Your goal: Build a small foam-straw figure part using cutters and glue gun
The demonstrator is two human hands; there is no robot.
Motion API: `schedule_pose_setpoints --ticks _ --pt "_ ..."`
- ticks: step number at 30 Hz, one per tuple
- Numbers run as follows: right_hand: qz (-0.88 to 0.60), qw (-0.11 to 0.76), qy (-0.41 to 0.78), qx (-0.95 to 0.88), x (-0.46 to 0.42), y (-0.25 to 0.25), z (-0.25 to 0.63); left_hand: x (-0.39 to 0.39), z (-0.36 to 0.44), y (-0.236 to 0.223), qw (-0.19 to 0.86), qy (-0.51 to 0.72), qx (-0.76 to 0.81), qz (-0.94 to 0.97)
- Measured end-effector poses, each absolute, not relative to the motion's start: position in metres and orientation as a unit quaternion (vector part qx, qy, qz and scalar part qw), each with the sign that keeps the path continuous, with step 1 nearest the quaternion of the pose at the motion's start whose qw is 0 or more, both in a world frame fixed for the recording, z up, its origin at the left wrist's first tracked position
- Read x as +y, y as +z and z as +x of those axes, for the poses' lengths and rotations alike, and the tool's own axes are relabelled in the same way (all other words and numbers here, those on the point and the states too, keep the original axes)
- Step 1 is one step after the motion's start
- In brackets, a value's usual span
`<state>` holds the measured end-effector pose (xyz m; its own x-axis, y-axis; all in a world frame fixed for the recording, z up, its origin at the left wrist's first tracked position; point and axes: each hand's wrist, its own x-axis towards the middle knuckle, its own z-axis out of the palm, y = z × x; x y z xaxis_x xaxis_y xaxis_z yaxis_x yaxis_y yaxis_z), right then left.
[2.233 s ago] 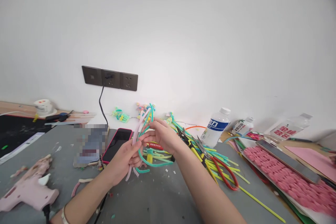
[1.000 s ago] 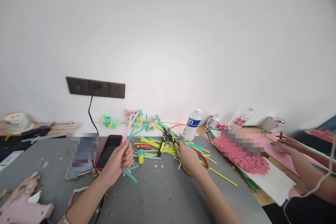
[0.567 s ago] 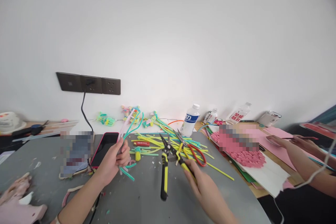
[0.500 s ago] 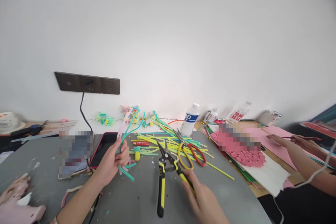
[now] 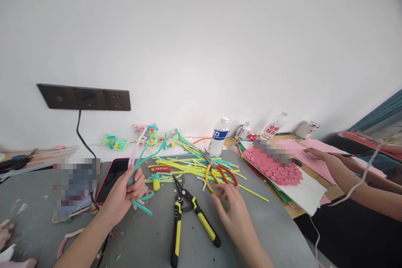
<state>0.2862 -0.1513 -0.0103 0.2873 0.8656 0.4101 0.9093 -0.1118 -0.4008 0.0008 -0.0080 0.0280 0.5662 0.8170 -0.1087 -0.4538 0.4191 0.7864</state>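
Note:
My left hand (image 5: 132,186) is closed around a small bundle of pipe cleaners (image 5: 143,159), pale pink and teal, their ends sticking out above and below the fist. Just at the handles of a pair of scissors (image 5: 217,171) is my right hand (image 5: 232,205), its fingers apart and partly over the red and yellow loops. Whether the fingertips touch the loops I cannot tell. Between my hands, black-and-yellow wire strippers (image 5: 188,213) lie on the grey table with handles spread. Many yellow and teal pipe cleaners (image 5: 188,163) are strewn beneath and behind the scissors.
A white bottle with a blue label (image 5: 219,136) stands behind the scissors. Left of my left hand lie a phone (image 5: 111,178) and a black cord (image 5: 83,136). At right, a pink textured piece (image 5: 279,171) rests on papers, near another person's arm (image 5: 351,176).
My right hand has let go of the wire strippers, which now lie on the table, and has moved to the scissors' handles. My left hand keeps its bundle. The whole view has shifted slightly.

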Motion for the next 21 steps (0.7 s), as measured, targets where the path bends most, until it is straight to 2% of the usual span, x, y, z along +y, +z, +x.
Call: schedule_pose_setpoints --ticks 3,7,10,15,21 --pt "-0.794 0.245 -0.08 -0.55 -0.123 -0.009 0.315 -0.008 0.001 0.029 0.802 0.395 0.251 0.371" --pt "-0.848 0.102 -0.032 -0.52 -0.099 -0.007 0.329 -0.009 0.002 0.03 0.8 0.394 0.252 0.376" --pt "-0.859 0.064 0.006 -0.507 -0.091 0.001 0.33 -0.009 0.002 0.029 0.801 0.391 0.254 0.375" --pt "-0.861 0.073 0.006 -0.504 -0.091 0.017 0.337 -0.008 0.001 0.025 0.805 0.388 0.248 0.373" --pt "-0.823 0.215 0.019 -0.525 -0.124 0.037 0.345 -0.008 0.001 0.025 0.807 0.389 0.249 0.369"
